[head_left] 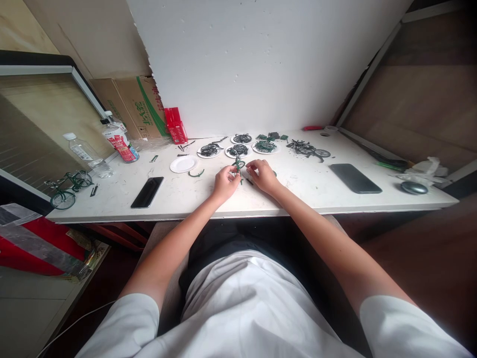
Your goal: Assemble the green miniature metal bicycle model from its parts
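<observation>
My left hand [226, 181] is closed, thumb and fingertips pinching a small green model bicycle part [239, 163] just above the table. Close by on the right, my right hand [264, 177] has its fingers curled and thumb drawn in; whatever they may hold is too small to make out. A curved green strip [197, 174], like a mudguard, lies left of my left hand. Beyond the hands, several white paper plates [184, 164] stand, most bearing small dark or green parts [266, 145]. An assembled green model bicycle [69, 189] stands at the table's left end.
A phone [147, 192] lies front left, a dark flat slab [355, 178] and a mouse [414, 187] to the right. Plastic bottles [121, 143] and a red box [176, 126] stand back left. Loose dark parts [308, 150] lie back right. The white table's front edge [238, 215] runs under my forearms.
</observation>
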Demonstrator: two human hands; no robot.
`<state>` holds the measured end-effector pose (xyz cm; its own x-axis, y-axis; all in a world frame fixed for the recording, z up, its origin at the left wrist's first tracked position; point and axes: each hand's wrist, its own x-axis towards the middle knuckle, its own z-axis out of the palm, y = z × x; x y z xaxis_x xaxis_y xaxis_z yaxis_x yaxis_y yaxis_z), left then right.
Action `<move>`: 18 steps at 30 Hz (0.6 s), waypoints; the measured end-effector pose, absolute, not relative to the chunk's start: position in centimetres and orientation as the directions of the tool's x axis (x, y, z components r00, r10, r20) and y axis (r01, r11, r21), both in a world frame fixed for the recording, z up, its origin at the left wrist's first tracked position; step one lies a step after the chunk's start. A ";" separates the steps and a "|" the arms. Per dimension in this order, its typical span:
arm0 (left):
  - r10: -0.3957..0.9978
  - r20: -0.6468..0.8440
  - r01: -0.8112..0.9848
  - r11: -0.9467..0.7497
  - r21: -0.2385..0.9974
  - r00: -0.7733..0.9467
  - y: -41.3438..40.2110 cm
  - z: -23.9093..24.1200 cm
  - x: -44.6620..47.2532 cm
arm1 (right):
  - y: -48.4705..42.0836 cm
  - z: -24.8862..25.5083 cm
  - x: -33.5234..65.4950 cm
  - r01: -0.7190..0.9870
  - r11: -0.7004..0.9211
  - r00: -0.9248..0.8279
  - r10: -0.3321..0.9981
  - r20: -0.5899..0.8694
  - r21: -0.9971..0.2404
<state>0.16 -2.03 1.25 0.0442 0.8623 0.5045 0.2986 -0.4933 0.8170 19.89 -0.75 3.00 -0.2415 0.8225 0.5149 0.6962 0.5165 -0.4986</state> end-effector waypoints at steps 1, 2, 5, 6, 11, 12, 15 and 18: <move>0.862 0.505 0.299 -0.494 0.817 0.043 -2.1 1.3 0.2 | -0.7 3.0 19.9 0.678 0.538 -0.249 0.809 0.532 -0.502; 0.861 0.506 0.299 -0.495 0.816 0.043 -2.1 1.3 0.2 | -0.6 2.9 19.9 0.660 0.558 -0.257 0.797 0.547 -0.503; 0.858 0.511 0.305 -0.499 0.811 0.048 -2.0 1.2 0.2 | -0.6 2.9 19.9 0.628 0.590 -0.276 0.778 0.564 -0.507; 0.858 0.511 0.306 -0.500 0.810 0.051 -2.0 1.2 0.1 | -0.6 3.0 19.8 0.626 0.591 -0.279 0.779 0.561 -0.509; 0.859 0.509 0.307 -0.499 0.810 0.053 -1.9 1.0 0.2 | -0.9 3.3 19.8 0.613 0.610 -0.292 0.765 0.573 -0.502; 0.858 0.511 0.307 -0.500 0.809 0.052 -1.9 1.0 0.2 | -0.9 3.4 19.7 0.611 0.612 -0.293 0.765 0.574 -0.503; 0.856 0.514 0.306 -0.505 0.807 0.055 -1.9 1.0 0.2 | -1.0 3.5 19.7 0.606 0.609 -0.289 0.768 0.571 -0.512; 0.853 0.517 0.303 -0.510 0.805 0.063 -2.0 1.1 0.2 | -1.0 3.6 19.7 0.579 0.629 -0.292 0.754 0.589 -0.519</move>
<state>0.21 -2.03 1.14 0.0628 0.8534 0.5175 0.3026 -0.5104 0.8050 19.66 -1.04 3.56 -0.2915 0.7539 0.5887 0.5791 0.6289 -0.5187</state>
